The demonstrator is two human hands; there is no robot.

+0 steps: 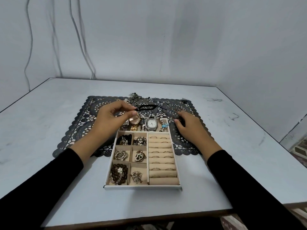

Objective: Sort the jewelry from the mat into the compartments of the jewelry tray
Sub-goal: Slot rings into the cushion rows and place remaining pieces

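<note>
A beige jewelry tray [142,187] sits on the table, its far end on a black lace mat [79,127]. My left hand [113,118] pinches a black cord bracelet [146,108] and holds it above the tray's far row, where several watches [150,124] lie. My right hand [187,125] rests on the mat to the right of the tray, fingers curled around something small and dark that I cannot make out. Small compartments on the left hold beads and pendants; rings sit in the roll slots [162,156] on the right. Chains [135,97] lie at the mat's far edge.
The pale table [49,171] spreads wide around the mat. Its front edge is near me and its right edge drops off at the far right. A wall with hanging cables stands behind.
</note>
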